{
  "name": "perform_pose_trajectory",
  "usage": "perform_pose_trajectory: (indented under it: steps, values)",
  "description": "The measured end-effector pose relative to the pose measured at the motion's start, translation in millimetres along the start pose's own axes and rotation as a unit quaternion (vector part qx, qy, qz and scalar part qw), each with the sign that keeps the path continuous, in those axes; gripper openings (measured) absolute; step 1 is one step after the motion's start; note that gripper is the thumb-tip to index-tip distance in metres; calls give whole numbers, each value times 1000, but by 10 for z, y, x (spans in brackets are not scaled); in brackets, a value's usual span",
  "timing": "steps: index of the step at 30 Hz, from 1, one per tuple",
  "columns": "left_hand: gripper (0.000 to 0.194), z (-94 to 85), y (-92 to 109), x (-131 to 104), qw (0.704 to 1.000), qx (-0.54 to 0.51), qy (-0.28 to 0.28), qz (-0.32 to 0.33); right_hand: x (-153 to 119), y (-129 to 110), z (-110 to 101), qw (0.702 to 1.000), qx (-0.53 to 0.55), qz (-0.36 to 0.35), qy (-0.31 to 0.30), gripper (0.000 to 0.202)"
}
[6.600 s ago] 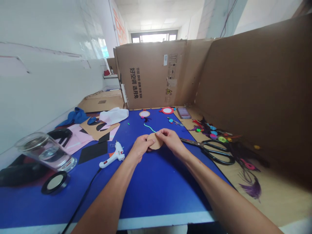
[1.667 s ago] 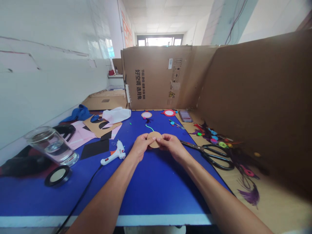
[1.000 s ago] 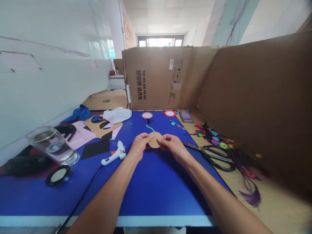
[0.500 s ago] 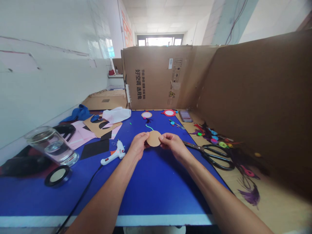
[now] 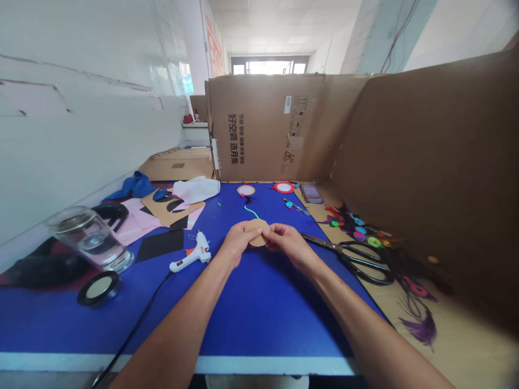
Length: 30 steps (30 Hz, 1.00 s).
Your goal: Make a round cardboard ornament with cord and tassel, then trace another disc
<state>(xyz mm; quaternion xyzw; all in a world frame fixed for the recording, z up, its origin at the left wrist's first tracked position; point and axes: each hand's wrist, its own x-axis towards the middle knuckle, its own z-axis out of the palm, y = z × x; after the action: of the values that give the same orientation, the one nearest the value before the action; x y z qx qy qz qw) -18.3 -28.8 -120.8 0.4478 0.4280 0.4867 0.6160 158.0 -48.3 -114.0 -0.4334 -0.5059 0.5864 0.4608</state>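
Between both hands is a round tan cardboard disc (image 5: 258,239), held above the blue table. My left hand (image 5: 238,241) grips its left side, with the thumb lying across its face. My right hand (image 5: 285,237) pinches the right edge between thumb and fingers. A light green cord (image 5: 251,212) shows just beyond the disc's top edge; whether it joins the disc I cannot tell. Left of my left hand lies a white glue gun (image 5: 192,255). Large black-handled scissors (image 5: 357,256) rest to the right of my right hand.
A glass of water (image 5: 93,240) and a round black-rimmed object (image 5: 98,289) stand at left, near black, pink and tan sheets (image 5: 160,246). Two round framed pieces (image 5: 284,187) lie at the back. Tassels (image 5: 419,324) and colourful bits are on the right, beside a tall cardboard wall (image 5: 425,162).
My left thumb has moved inward across the disc's face, and my right fingers have come closer to it. The disc stays in both hands. The view has shifted slightly.
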Motion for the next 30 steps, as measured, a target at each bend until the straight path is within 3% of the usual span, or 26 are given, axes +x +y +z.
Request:
perform_pose_trajectory:
  steps: [6,18,24,30]
  values:
    - [49,-1,19,-13,999,-14,-33,-14,14,-8,13,1000,8,-6,9,63]
    - [52,-77,17,44,998,-47,30,-4,45,17,-38,999,-4,-2,35,55]
    - [57,-54,20,46,999,-32,29,0,27,-11,-24,999,-4,0,32,53]
    - [56,-39,66,11,998,3,41,51,5,-30,-12,1000,-8,13,17,52]
